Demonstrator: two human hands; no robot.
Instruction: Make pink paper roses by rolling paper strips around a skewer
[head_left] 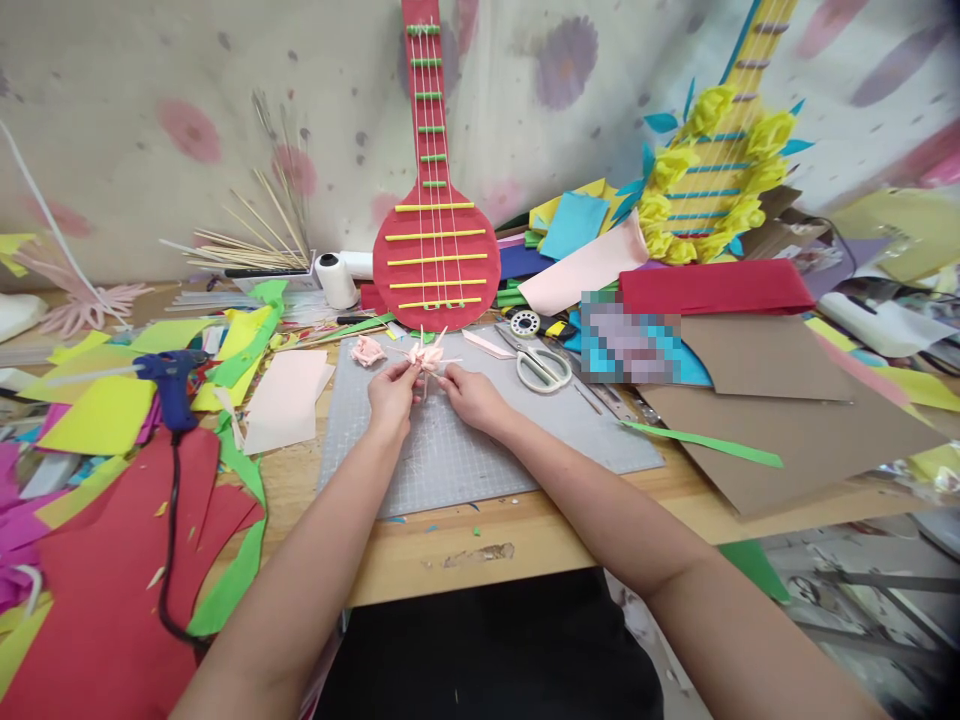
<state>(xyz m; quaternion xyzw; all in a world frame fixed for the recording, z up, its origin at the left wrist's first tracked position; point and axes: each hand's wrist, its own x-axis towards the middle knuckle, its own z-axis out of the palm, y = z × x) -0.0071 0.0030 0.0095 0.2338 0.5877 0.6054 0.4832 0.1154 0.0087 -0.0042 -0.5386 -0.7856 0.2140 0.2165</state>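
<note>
Over the grey cutting mat [480,440], my left hand [393,396] pinches a pale pink paper flower [427,356] with thin petals sticking out. My right hand [474,398] is closed at the flower's right side, its fingertips at a thin pale strip; the exact grip is partly hidden. A second, rolled pink paper flower [367,350] lies on the mat just left of the held one. To the right of my hands, scissors with pale handles [544,370] rest beside a narrow pink paper strip [487,344].
A red paper lute [436,250] stands behind the mat, and a yellow one with flowers [705,190] leans at the right. A blue glue gun [174,385] lies among paper scraps at left. Brown cardboard [780,430] overlaps the table's right side. White thread [337,282] stands behind.
</note>
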